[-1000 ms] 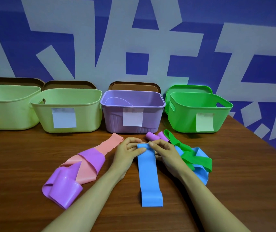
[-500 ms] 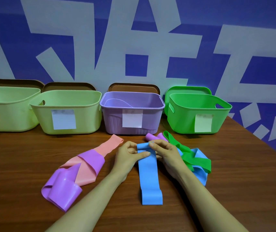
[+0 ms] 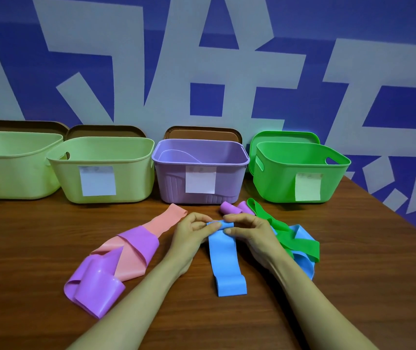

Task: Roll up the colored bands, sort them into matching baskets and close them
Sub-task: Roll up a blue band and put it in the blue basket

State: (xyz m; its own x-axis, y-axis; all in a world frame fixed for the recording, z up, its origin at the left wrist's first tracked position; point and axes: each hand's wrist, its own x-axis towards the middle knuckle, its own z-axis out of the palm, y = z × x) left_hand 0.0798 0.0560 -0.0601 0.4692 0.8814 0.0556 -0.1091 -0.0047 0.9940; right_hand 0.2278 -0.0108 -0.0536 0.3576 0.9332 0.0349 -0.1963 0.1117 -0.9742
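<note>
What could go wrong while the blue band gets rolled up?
The roll is just begun at the far end of the blue band, pinched by the left hand and right hand; if the fingers slip, it might spring open. None of the baskets is blue, and the labels are too blurred to read, so it could land in the wrong one.

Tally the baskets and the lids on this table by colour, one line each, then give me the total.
Pale green baskets: 2
Purple basket: 1
Bright green basket: 1
Brown lids: 3
Green lid: 1
Total: 8
</note>
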